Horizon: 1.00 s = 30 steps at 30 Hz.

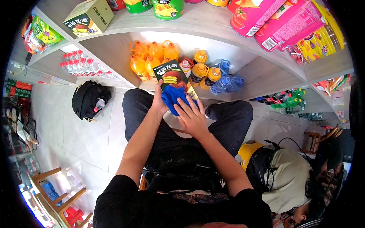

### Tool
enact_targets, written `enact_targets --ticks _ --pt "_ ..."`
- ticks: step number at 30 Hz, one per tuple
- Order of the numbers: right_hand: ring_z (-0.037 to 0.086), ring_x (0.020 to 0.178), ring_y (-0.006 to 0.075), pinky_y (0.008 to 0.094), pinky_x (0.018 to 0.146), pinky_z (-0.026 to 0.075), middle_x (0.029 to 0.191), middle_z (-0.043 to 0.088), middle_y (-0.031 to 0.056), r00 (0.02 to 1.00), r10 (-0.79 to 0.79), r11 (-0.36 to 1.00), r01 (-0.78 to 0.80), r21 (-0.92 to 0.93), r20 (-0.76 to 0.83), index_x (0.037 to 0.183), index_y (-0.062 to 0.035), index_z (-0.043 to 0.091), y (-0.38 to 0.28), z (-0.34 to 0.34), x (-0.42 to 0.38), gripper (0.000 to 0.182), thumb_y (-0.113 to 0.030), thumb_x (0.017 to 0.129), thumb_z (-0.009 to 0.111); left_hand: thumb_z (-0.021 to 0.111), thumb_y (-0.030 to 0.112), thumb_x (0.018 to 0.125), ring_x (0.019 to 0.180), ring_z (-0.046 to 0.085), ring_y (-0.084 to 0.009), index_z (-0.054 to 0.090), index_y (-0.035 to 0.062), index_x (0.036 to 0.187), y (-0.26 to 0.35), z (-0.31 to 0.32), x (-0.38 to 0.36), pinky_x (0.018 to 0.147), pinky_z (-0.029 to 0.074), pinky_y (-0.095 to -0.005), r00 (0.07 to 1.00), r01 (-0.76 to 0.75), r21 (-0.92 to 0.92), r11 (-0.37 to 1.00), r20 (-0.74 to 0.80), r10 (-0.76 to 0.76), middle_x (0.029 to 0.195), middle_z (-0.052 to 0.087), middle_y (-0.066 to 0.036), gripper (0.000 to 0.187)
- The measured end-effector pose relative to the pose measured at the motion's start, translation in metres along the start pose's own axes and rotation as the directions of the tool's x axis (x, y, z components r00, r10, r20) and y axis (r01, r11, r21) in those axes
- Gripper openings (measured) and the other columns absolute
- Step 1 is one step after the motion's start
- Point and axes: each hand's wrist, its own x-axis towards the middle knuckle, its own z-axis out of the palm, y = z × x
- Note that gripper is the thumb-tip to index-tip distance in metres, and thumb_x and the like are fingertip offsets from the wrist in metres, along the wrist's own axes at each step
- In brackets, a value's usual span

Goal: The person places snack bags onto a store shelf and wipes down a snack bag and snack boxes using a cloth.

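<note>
A dark green snack-pie box (167, 72) with pictures of pies on its front is held tilted above my lap. My left hand (159, 99) grips its left side, fingers closed along the edge. Over the lower part of the box lies a bunched blue cloth (172, 98). My right hand (192, 117) presses this cloth against the box, its fingers laid across the fabric. The box's lower front is hidden by cloth and fingers.
Ahead, a lower shelf holds orange drink bottles (140, 64), dark bottles (199, 72) and blue bottles (221, 84). A similar box (89, 17) stands on the upper shelf. A black backpack (90, 100) is on the floor; another person (287, 178) sits close on the right.
</note>
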Motion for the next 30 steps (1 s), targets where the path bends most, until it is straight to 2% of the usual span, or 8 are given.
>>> enact_targets --ticks 2,6,13,17,20,23,27,30 --pt "0.035 0.133 0.0325 0.0521 0.109 0.024 0.142 0.043 0.0102 0.997 0.066 0.998 -0.065 -0.017 0.046 0.126 -0.0084 0.056 0.008 -0.008 0.002 0.042 -0.024 0.087 0.055 0.044 0.056 0.09 0.116 0.054 -0.031 0.043 0.0058 0.134 0.006 -0.001 0.004 0.101 0.042 -0.046 1.0 0.02 -0.034 0.999 -0.007 -0.02 0.129 0.054 -0.017 0.067" --pt "0.029 0.136 0.0393 0.0471 0.112 0.021 0.146 0.03 0.0246 0.923 0.38 0.889 -0.344 0.302 -0.068 0.133 0.0041 0.044 0.025 0.005 0.001 0.044 -0.018 0.095 0.041 0.046 0.053 0.091 0.116 0.054 -0.0307 0.042 0.0064 0.135 -0.001 -0.005 0.008 0.101 0.042 -0.0461 0.999 -0.032 -0.016 0.999 -0.039 0.032 0.13 0.052 -0.017 0.064" --pt "0.024 0.14 0.0336 0.0369 0.113 0.018 0.151 0.023 0.023 0.579 0.806 0.5 -0.55 0.669 -0.125 0.142 0.0039 0.029 0.019 0.045 0.012 0.048 -0.02 0.1 0.035 0.043 0.053 0.093 0.124 0.048 -0.0331 0.04 0.0093 0.137 -0.022 0.009 -0.001 0.105 0.037 -0.0488 0.981 -0.164 -0.082 0.983 -0.114 0.155 0.137 0.047 -0.016 0.061" --pt "0.035 0.133 0.026 0.0335 0.109 0.025 0.147 0.032 0.0171 0.486 0.873 0.227 -0.478 0.849 0.04 0.145 0.0007 0.025 0.023 0.056 0.018 0.05 -0.022 0.101 0.035 0.043 0.051 0.094 0.124 0.048 -0.0324 0.04 0.0092 0.136 -0.023 0.006 -0.001 0.105 0.037 -0.0488 0.967 -0.241 -0.114 0.964 -0.118 0.227 0.137 0.047 -0.015 0.059" --pt "0.041 0.127 0.022 0.0315 0.106 0.03 0.143 0.038 0.0142 0.405 0.864 -0.196 -0.278 0.941 0.299 0.146 -0.0001 0.022 0.011 0.047 0.027 0.052 -0.024 0.102 0.035 0.044 0.05 0.094 0.123 0.048 -0.0322 0.041 0.0093 0.135 -0.022 0.002 0.002 0.105 0.038 -0.0486 0.959 -0.26 -0.129 0.957 -0.154 0.24 0.137 0.047 -0.015 0.058" --pt "0.045 0.123 0.0209 0.0312 0.104 0.034 0.138 0.042 0.0135 0.354 0.865 -0.238 -0.333 0.913 0.355 0.146 0.0008 0.022 0.002 0.05 0.026 0.054 -0.027 0.102 0.036 0.043 0.049 0.095 0.122 0.05 -0.0321 0.041 0.0093 0.135 -0.021 -0.002 0.004 0.104 0.038 -0.0484 0.951 -0.292 -0.12 0.949 -0.142 0.274 0.136 0.048 -0.015 0.056" --pt "0.046 0.122 0.0202 0.0319 0.103 0.035 0.135 0.045 0.0122 0.41 0.802 -0.347 -0.27 0.898 0.434 0.138 0.0015 0.032 -0.012 0.052 0.023 0.049 -0.029 0.101 0.039 0.043 0.046 0.096 0.12 0.051 -0.0322 0.04 0.0094 0.134 -0.022 -0.006 0.006 0.103 0.04 -0.0487 0.941 -0.329 -0.122 0.936 -0.119 0.315 0.134 0.048 -0.015 0.053" --pt "0.045 0.122 0.0231 0.0326 0.103 0.034 0.137 0.044 0.0139 0.446 0.743 -0.363 -0.358 0.86 0.499 0.14 0.0037 0.028 -0.017 0.064 0.012 0.054 -0.029 0.1 0.044 0.042 0.049 0.095 0.12 0.051 -0.0323 0.042 0.0086 0.134 -0.021 -0.014 0.012 0.103 0.04 -0.0472 0.918 -0.374 -0.036 0.927 -0.154 0.364 0.134 0.049 -0.015 0.056"
